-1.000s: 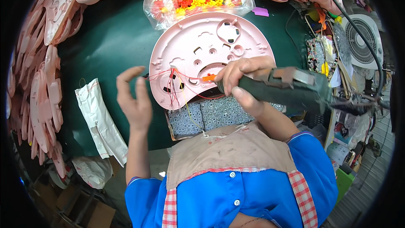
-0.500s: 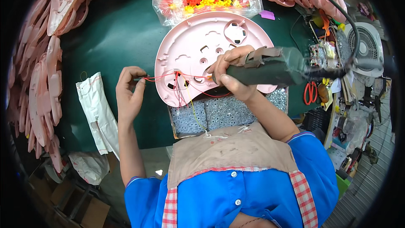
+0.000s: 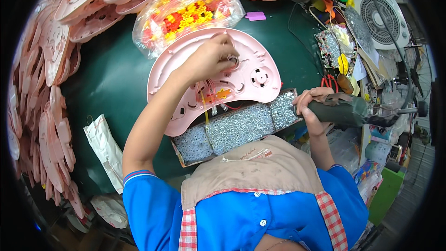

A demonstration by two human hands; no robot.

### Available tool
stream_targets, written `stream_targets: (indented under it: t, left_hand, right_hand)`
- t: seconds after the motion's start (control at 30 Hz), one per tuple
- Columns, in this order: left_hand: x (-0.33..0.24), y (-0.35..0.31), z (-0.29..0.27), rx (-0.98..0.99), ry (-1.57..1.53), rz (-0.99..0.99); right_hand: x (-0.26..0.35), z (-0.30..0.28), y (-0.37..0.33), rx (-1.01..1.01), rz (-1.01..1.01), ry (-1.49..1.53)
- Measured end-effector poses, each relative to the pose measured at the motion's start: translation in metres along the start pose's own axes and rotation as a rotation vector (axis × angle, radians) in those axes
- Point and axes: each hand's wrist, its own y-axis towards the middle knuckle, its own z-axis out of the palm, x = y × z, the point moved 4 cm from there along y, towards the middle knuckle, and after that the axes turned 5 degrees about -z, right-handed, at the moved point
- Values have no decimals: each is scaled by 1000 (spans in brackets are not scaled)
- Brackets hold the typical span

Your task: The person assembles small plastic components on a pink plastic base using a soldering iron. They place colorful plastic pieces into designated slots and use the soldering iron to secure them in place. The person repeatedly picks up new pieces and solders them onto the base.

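Note:
A pink half-moon plastic shell (image 3: 160, 72) lies on the table with its hollow inside facing up. Over its upper middle is my left hand (image 3: 213, 58), fingers curled in a pinch around a small round part (image 3: 233, 60), mostly covered by the fingers. Thin red wires (image 3: 210, 88) and an orange-yellow piece (image 3: 223, 94) sit in the shell's lower middle. My right hand (image 3: 313, 109) is wrapped around a dark green corded electric screwdriver (image 3: 341, 110), held right of the shell by the end of the screw tray. The tool's tip cannot be made out.
A tray (image 3: 179, 158) of small screws and washers stands between the shell and my apron. Behind the shell lies a clear bag (image 3: 144, 21) of red and yellow parts. Pink shells (image 3: 51, 125) are piled left and at the back. A white packet (image 3: 104, 144) and fan (image 3: 381, 18) flank the table.
My left hand has left the red wire's end and come over the shell. My right hand has drawn the screwdriver right, off the shell. The shell has turned, and an orange-yellow piece now shows in it.

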Motion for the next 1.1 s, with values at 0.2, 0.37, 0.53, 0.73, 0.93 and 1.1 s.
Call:
stream_targets:
  t: [0.2, 0.37, 0.53, 0.73, 0.93, 1.1]
  left_hand:
    - [-5, -7, 14, 32, 393, 22]
    - [-19, -1, 16, 67, 466, -114]
    - [-26, -17, 10, -185, 156, -193]
    - [-74, -26, 48, -16, -39, -35]
    - [-69, -37, 53, -59, -46, 19]
    - [-75, -45, 51, -125, -238, -58]
  right_hand:
    - [-11, -16, -10, -68, 47, 60]
    - [8, -8, 17, -29, -70, 266]
    - [33, 7, 47, 29, -234, 312]
    - [29, 22, 58, 51, -210, 481]
    - [27, 22, 65, 184, -301, 558]
    - [27, 27, 69, 221, -310, 589]
